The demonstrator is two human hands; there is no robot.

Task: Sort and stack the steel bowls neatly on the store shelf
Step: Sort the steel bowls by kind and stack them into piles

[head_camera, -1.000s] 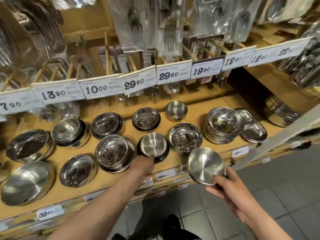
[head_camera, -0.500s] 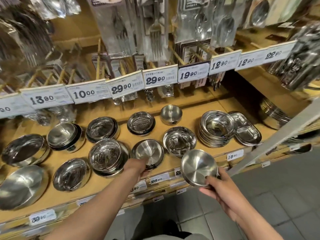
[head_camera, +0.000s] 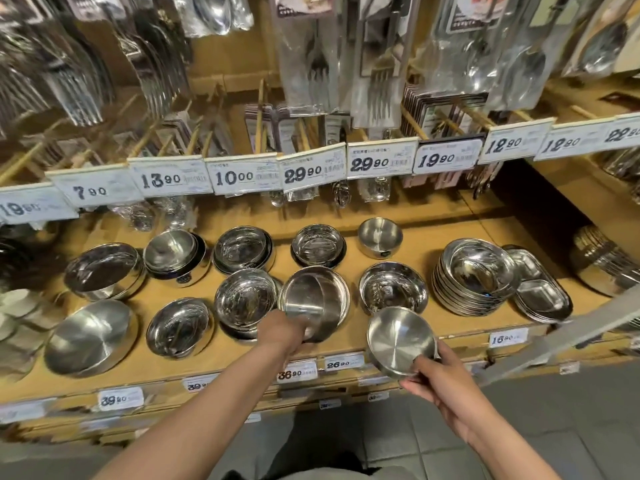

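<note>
while tilted in the left hand (head_camera: 287,332), the steel bowl (head_camera: 313,301) gleams brushed silver.

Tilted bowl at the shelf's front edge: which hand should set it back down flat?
Left. The left hand already grips the tilted bowl at its near rim, right above its spot on the shelf. The right hand is busy holding another small bowl off the front edge.

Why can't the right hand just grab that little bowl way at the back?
Probably it can't yet. The right hand already holds a steel bowl by its rim, out over the shelf's front edge. The small back-row bowl sits clear on top, but another bowl stands in between.
</note>
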